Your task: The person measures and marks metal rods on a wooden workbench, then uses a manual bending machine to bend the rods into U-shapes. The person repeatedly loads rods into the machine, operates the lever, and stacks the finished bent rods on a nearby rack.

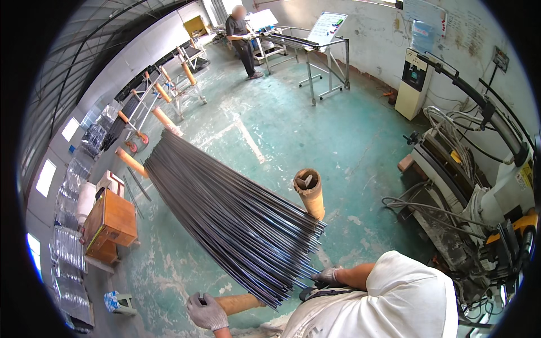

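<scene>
A wide bundle of long, thin black rods stretches from the far left toward me, its near ends uneven. My right hand, in a grey work glove, is at the near right rod ends, its fingers closed on a rod; the exact grip is partly hidden. My left hand, also gloved in grey, is lower left, beside the end of an orange-brown tube that passes beneath the rods. Its fingers are loosely curled and apart, with no rod seen in them. An upright brown tube stands along the bundle's right edge.
A wooden cabinet and a small stool stand left. Machinery with cables and a water dispenser line the right. Farther back, a person stands by a metal frame table; tube-topped racks stand left.
</scene>
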